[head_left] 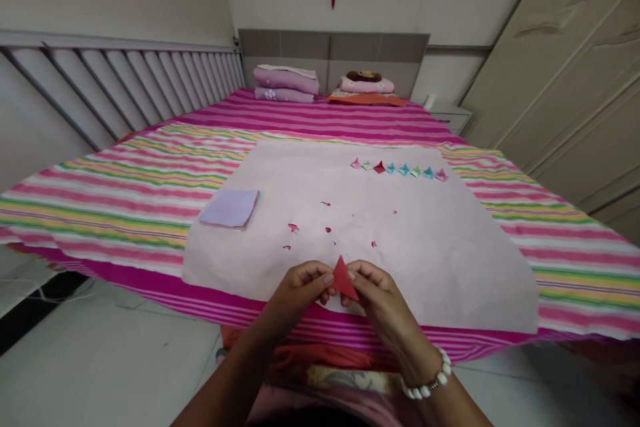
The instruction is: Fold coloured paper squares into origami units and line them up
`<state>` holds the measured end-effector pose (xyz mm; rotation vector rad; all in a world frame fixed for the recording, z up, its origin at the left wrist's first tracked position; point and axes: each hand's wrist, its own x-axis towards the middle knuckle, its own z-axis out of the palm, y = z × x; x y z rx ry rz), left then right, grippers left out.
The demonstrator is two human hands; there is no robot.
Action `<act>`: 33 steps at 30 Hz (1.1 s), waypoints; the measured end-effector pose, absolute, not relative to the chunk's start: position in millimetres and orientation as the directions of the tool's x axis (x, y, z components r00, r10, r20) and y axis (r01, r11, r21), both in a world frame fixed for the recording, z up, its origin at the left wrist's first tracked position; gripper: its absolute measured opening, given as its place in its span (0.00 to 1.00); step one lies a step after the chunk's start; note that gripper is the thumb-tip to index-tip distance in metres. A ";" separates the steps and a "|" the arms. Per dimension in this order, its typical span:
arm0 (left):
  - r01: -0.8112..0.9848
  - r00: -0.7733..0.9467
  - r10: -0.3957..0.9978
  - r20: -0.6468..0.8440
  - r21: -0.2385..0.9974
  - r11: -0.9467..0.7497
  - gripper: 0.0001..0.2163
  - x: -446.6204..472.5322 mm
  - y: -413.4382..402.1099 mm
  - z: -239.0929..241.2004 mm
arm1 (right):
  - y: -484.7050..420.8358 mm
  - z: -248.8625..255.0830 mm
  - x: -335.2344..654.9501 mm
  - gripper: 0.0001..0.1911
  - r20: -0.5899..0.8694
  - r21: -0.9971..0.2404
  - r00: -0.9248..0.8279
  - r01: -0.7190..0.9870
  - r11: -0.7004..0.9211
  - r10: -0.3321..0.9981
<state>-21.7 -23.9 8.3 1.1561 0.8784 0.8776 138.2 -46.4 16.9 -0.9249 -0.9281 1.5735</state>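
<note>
A red sheet of paper folded to a triangle (343, 279) is held up between my two hands, its point upward, above the near edge of the white sheet (450, 267). My left hand (306, 281) pinches its left side with thumb and fingers. On the right side, my right hand (373, 283) grips it the same way, with a white bead bracelet on that wrist. Small red scraps (293, 228) lie scattered just beyond the hands. Farther back on the right stands a row of small folded paper figures (405, 169) in pink, green, red and blue.
A stack of coloured paper squares (231, 208), lilac on top, lies at the left of the white sheet. Beneath is a bed with a striped cover (120, 180). Folded bedding (286, 83) and a pink pile (367, 85) rest by the headboard. A railing (150, 80) runs along the left.
</note>
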 end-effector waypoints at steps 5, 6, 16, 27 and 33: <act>-0.044 0.297 0.945 -0.137 0.987 0.157 0.09 -15.5 -22.6 11.0 | -43.1 13.8 139.8 0.09 -0.002 -0.979 -0.084 -0.204 -0.020 0.996; -0.027 0.284 0.951 -0.121 0.991 0.134 0.09 -13.8 -23.7 12.2 | -42.9 12.9 139.0 0.09 0.005 -0.984 -0.052 -0.179 -0.004 0.999; 0.205 0.259 0.965 0.042 0.974 -0.097 0.09 0.7 -41.0 36.5 | -46.2 12.3 128.0 0.03 0.275 -0.943 0.089 0.217 0.251 0.957; 0.462 0.189 0.975 0.114 0.866 -0.191 0.13 5.9 -41.2 17.1 | -48.8 11.4 128.8 0.08 0.388 -0.867 0.055 0.361 0.344 0.920; 0.362 0.165 0.976 0.144 0.912 -0.195 0.16 4.4 -39.0 13.3 | -51.4 13.6 129.4 0.12 0.515 -0.761 -0.004 0.459 0.459 0.857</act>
